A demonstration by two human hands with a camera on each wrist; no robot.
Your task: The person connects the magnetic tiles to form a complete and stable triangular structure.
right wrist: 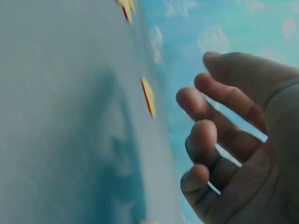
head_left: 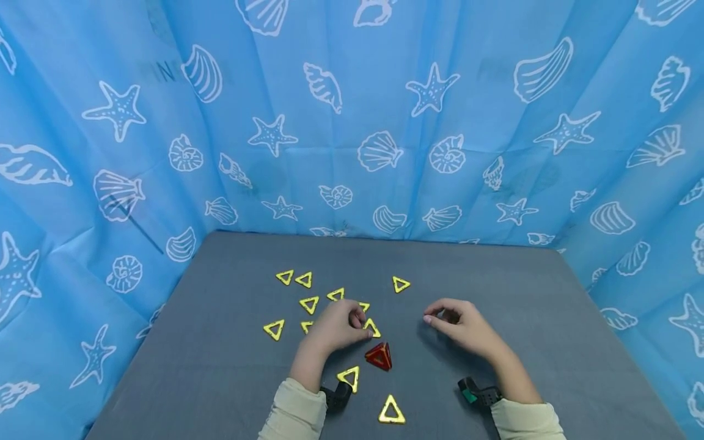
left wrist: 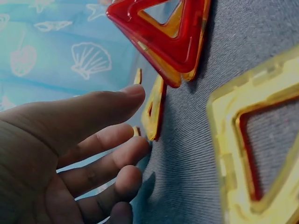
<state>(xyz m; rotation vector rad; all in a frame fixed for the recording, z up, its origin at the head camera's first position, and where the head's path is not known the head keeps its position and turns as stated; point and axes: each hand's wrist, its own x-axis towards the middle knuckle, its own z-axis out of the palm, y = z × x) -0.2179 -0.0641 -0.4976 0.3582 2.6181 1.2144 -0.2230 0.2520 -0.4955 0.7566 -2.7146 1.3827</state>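
Observation:
A red triangular piece with yellow edges (head_left: 379,356) stands on the grey table, leaning up as a small pyramid-like shape. My left hand (head_left: 337,327) hovers just beyond it to the left, close to a yellow triangle frame (head_left: 376,333). In the left wrist view, the thumb and loosely bent fingers (left wrist: 131,149) are apart, with nothing held. Over the table to the right is my right hand (head_left: 459,324), its fingers relaxed and bent, also holding nothing. The left hand partly covers some of the yellow triangles behind it.
Several yellow triangle frames lie flat on the table (head_left: 220,366), mostly to the left. One (head_left: 400,284) lies apart at the back, another (head_left: 392,410) near the front, and one (head_left: 349,377) beside the left wrist. A blue shell-patterned curtain (head_left: 330,140) hangs behind.

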